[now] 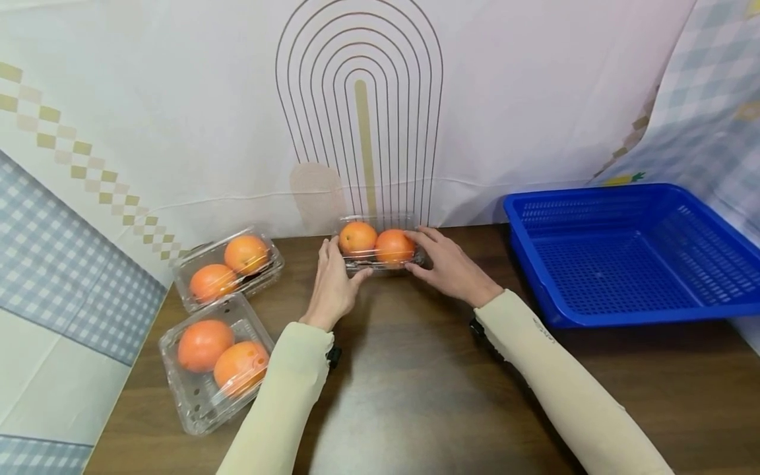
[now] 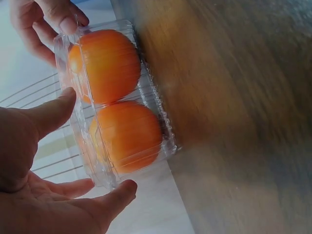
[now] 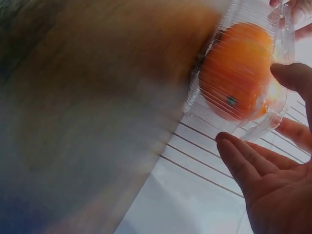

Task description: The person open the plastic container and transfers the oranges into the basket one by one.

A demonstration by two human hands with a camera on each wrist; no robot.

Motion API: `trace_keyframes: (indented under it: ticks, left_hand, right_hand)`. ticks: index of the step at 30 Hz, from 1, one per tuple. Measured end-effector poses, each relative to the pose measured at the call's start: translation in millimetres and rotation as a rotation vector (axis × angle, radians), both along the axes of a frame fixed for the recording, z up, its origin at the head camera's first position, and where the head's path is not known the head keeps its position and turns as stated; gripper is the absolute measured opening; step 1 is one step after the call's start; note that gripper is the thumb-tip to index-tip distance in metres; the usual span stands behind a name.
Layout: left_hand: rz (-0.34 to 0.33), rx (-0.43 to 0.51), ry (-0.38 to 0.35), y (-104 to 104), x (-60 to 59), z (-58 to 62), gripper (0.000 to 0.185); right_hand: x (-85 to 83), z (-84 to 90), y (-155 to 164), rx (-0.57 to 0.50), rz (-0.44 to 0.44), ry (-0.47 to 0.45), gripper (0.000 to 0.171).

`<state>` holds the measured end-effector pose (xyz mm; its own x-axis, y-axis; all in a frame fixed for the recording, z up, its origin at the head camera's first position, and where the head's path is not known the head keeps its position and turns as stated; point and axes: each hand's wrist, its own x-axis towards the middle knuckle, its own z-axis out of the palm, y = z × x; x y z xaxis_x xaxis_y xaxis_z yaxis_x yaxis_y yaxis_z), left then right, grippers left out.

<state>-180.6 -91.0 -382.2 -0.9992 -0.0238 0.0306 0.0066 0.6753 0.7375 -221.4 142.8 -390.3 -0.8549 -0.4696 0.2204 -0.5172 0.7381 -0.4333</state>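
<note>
A clear plastic clamshell box (image 1: 380,265) with two oranges (image 1: 357,237) inside stands at the back of the brown table (image 1: 415,369), against the backdrop. My left hand (image 1: 340,264) holds its left end; in the left wrist view the thumb (image 2: 53,109) lies on the lid and a fingertip (image 2: 124,187) sits under the corner of the box (image 2: 158,126). My right hand (image 1: 424,254) grips the right end, its fingers (image 2: 48,19) curled over the rim. In the right wrist view the box (image 3: 195,97) is blurred, with my fingers (image 3: 243,156) just beside it.
Two more clear boxes with oranges lie at the left: one further back (image 1: 228,267), one nearer the front edge (image 1: 208,359). A blue perforated plastic basket (image 1: 629,315) stands at the right. A patterned cloth backdrop rises behind the table.
</note>
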Motion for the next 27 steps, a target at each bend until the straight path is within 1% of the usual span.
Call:
trace_keyframes:
  ticks: [4,8,11,16,21,27]
  left_hand:
    - [0.005,0.003,0.03,2,-1.3,-0.3,0.085]
    - [0.014,0.003,0.071,3,-2.1,-0.7,0.077]
    - [0.03,-0.01,0.089,4,-1.6,-0.1,0.069]
    - [0.043,-0.048,0.083,8,1.3,0.3,0.064]
    - [0.047,-0.058,0.089,9,4.2,-1.2,0.062]
    - [0.039,-0.064,0.094,11,7.9,-0.3,0.061]
  right_hand:
    - [-3.1,-1.1,2,-0.027,0.017,0.031,0.06]
    - [-4.0,-1.5,4,-0.033,0.015,0.034,0.06]
    - [-3.5,0.2,5,-0.026,0.011,0.036,0.059]
    - [-0.8,4.6,9,-0.032,0.001,0.043,0.056]
    - [3.2,4.2,13,-0.063,0.003,0.029,0.053]
    - [7.0,4.2,18,-0.09,0.01,0.01,0.053]
